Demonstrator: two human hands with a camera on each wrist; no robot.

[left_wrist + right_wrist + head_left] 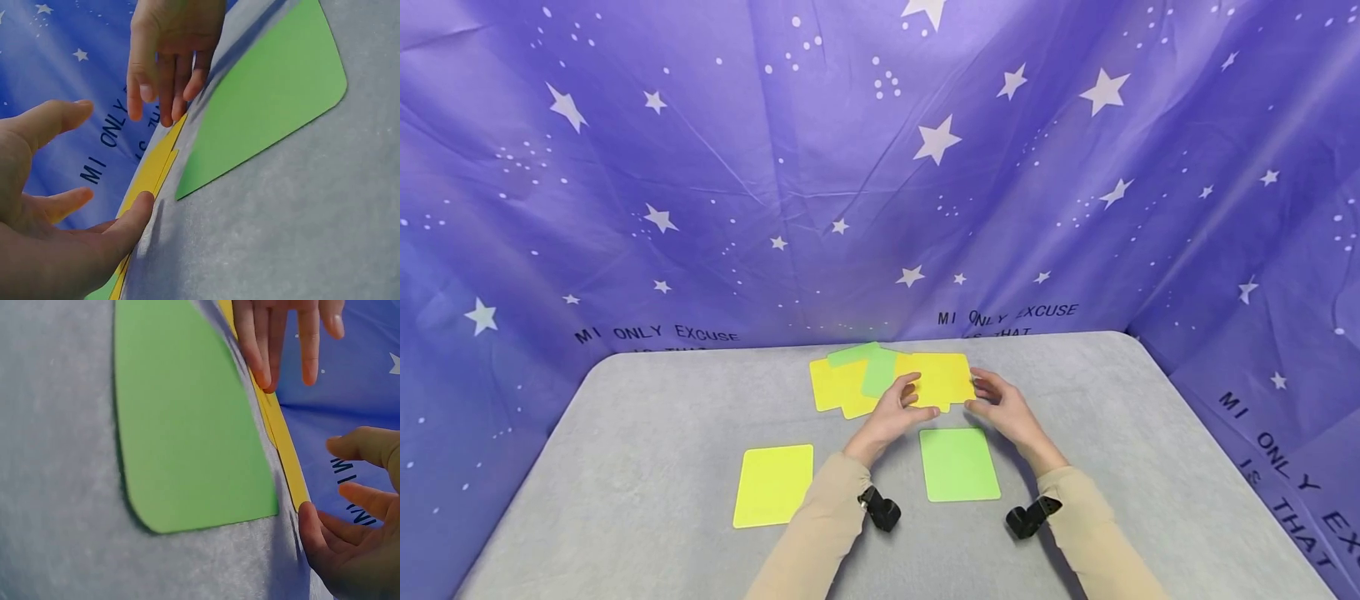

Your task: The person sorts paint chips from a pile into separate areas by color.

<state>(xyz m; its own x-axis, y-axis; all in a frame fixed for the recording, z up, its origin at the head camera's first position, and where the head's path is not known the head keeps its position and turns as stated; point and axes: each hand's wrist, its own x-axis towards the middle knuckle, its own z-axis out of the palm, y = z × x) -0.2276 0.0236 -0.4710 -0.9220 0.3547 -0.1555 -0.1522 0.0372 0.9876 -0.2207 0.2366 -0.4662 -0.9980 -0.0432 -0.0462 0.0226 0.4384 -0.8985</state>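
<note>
A spread of overlapping yellow and green cards lies toward the back of the table, with a yellow card (943, 377) on top at its right end. My left hand (893, 414) hovers over the front of the spread, thumb and fingers apart and loosely bent. At the right end, my right hand (1006, 408) has its thumb tip right at the yellow card's corner, the fingers spread beyond the side edge. Neither palm holds anything. Between my forearms lies a single green card (959, 467), flat and apart from the spread.
Another yellow card (773, 486) lies by itself at the left, partly beside my left sleeve. The grey table (647, 467) ends at the back against a purple star-printed cloth (850, 167), which also hangs at both sides. Each wrist wears a small black camera (880, 509).
</note>
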